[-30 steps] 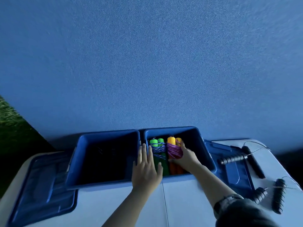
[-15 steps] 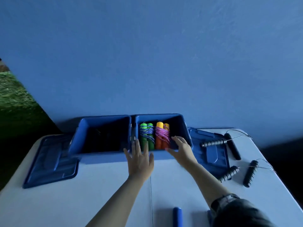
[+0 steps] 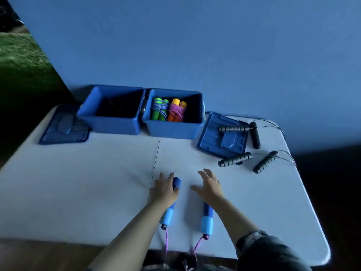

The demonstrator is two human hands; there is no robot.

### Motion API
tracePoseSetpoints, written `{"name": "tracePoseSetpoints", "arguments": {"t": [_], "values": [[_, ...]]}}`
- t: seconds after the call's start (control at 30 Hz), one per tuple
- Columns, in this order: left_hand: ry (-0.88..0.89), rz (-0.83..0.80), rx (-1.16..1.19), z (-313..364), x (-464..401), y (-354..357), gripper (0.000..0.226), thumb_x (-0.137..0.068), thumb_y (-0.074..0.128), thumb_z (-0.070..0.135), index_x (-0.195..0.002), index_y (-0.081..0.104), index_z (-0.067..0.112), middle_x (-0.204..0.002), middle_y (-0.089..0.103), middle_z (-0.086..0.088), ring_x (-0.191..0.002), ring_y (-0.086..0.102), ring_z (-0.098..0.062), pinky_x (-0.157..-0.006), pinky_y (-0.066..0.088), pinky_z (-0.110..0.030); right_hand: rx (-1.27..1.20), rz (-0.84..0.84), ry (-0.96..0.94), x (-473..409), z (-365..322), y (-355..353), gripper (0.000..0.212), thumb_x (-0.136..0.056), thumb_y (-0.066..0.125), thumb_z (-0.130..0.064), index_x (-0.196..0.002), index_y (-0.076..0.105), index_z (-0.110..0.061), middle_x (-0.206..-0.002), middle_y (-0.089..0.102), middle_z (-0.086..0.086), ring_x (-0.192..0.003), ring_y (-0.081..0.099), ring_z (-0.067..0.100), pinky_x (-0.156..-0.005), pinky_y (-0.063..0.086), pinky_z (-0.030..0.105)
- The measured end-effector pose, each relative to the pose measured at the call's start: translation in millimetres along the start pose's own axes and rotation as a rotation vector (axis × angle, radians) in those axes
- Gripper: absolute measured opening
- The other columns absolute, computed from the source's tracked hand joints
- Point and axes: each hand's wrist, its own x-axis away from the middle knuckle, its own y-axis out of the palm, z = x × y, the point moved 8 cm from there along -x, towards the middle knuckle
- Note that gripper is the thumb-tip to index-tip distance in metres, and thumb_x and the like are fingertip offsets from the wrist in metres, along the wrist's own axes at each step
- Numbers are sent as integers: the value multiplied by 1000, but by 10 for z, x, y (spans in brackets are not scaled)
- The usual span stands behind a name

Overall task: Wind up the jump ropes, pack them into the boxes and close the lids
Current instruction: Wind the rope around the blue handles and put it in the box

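White table (image 3: 78, 192) against a blue wall (image 3: 195, 45), two open boxes (image 3: 172, 132) on it.

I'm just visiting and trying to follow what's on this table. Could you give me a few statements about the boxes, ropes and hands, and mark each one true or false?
1. Both blue boxes have their lids on. False: both stand open; one lid lies left of the left box, the other lid right of the right box.
2. The right box holds two wound ropes, a green-handled rope and an orange-handled rope. True.
3. The left hand lies over a blue rope handle. True.
4. The right hand grips a black handle. False: its fingers are spread, holding nothing.
5. The black-handled ropes are packed away. False: they lie unwound on the table.
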Motion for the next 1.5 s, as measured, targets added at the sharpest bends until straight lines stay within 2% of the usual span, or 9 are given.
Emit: {"name": "tracePoseSetpoints", "arguments": {"t": [0.27,0.43,0.53,0.67,0.8,1.0,1.13,1.37,1.5], "values": [[-20,42,96,-69,374,254,65,-87,54,34,-146,27,35,-118,44,-12,-99,60,-36,-77,49,-36,135,139,87,525,334,180,73,-84,58,-40,-146,25,-21,-157,4,11,-142,18,28,-114,20,36],[-77,6,269,-108,361,323,67,-84,56,28,-144,28,35,-112,52,-11,-96,62,-35,-75,51,-34,-215,217,281,701,496,204,64,-78,65,-24,-136,38,-20,-122,44,10,-103,54,32,-73,45,32],[-43,2,441,-56,351,317,68,-85,61,25,-145,30,32,-119,56,-10,-103,60,-28,-77,48,-28,-479,241,307,657,451,258,46,-78,71,-14,-117,47,-10,-117,53,12,-95,58,24,-75,49,32],[13,-79,575,61,376,302,64,-84,64,19,-139,38,38,-125,58,-6,-109,59,-23,-76,44,-22,-474,162,232,536,181,336,20,-79,69,-11,-97,60,-5,-108,55,7,-83,54,13,-66,39,7],[-59,-146,753,5,308,371,70,-66,56,17,-126,44,50,-116,58,-1,-96,66,-27,-61,61,-39,-360,60,217,524,69,415,29,-74,65,-11,-102,61,-16,-100,51,4,-85,51,18,-65,38,21],[1,-121,722,94,370,267,51,-66,61,16,-109,40,34,-90,58,0,-75,62,-20,-65,59,-37,-440,153,224,563,68,365,27,-80,57,-2,-105,64,-10,-98,65,7,-85,61,22,-73,48,27],[74,-137,569,106,320,281,75,-78,67,12,-140,26,23,-114,51,-6,-89,50,-17,-65,43,-24,-417,156,201,584,173,376,7,-79,70,-14,-85,68,-11,-95,64,5,-76,57,9,-62,40,5],[84,-116,479,43,268,345,92,-80,73,15,-152,16,16,-140,47,-12,-126,49,-26,-90,40,-21,-132,-39,102,727,264,539,94,-59,80,-46,-141,34,-35,-123,38,-4,-113,44,18,-98,40,30],[98,-77,329,44,265,321,92,-75,78,35,-147,24,18,-136,49,-8,-124,49,-24,-94,46,-32,35,-86,39,763,265,611,106,-67,78,-32,-150,12,-31,-138,30,-2,-124,35,19,-103,32,25]]}}
